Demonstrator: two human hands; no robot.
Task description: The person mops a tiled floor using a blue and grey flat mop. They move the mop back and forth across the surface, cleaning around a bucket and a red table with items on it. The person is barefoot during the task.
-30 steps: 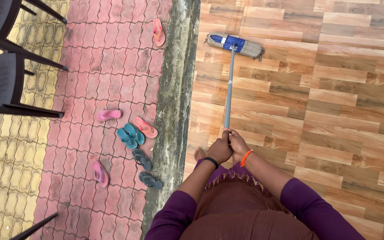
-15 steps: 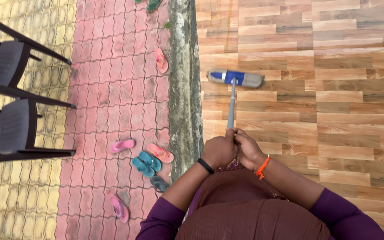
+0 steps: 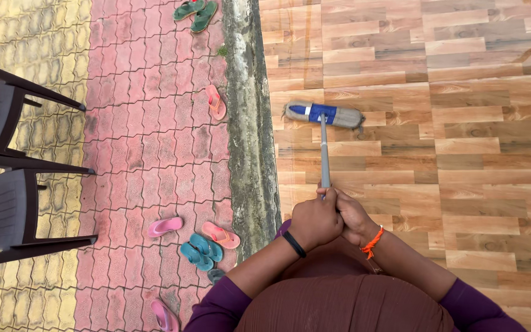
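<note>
Mop with a long grey metal pole [image 3: 324,150] and a flat grey-and-blue cloth head [image 3: 324,114] rests on the brown wood-look tile floor [image 3: 462,154]. Its head lies flat on the tiles at 12 o'clock from the hands, close to the grey concrete kerb [image 3: 252,123]. The pole runs from the head straight back to the person.

Both hands are wrapped tight round the near end of the pole, pressed together. The left hand [image 3: 313,222] has all its fingers curled shut on the pole, and a black band sits on that wrist. The right hand [image 3: 354,220] is closed on the pole too, just beside the left one at 3 o'clock, touching it. An orange thread band is tied on the right wrist. Purple sleeves cover both arms, and a brown dress shows below them.

At 9 o'clock from the hands, past the kerb, is the red brick paving [image 3: 155,123]. A pair of teal flip-flops [image 3: 201,251] lies there, with an orange flip-flop [image 3: 220,235] just beside it and a pink flip-flop [image 3: 165,226] near it at 9 o'clock. One more pink flip-flop [image 3: 165,316] lies at the bottom edge. A dark grey flip-flop [image 3: 216,275] peeks out by the left arm. Another orange flip-flop [image 3: 216,102] lies alone at 11 o'clock, near the kerb. A pair of green flip-flops [image 3: 196,12] sits at the top edge.

Two dark plastic chairs [image 3: 1,178] stand far off at 9 o'clock on the yellow brick paving [image 3: 32,49].
</note>
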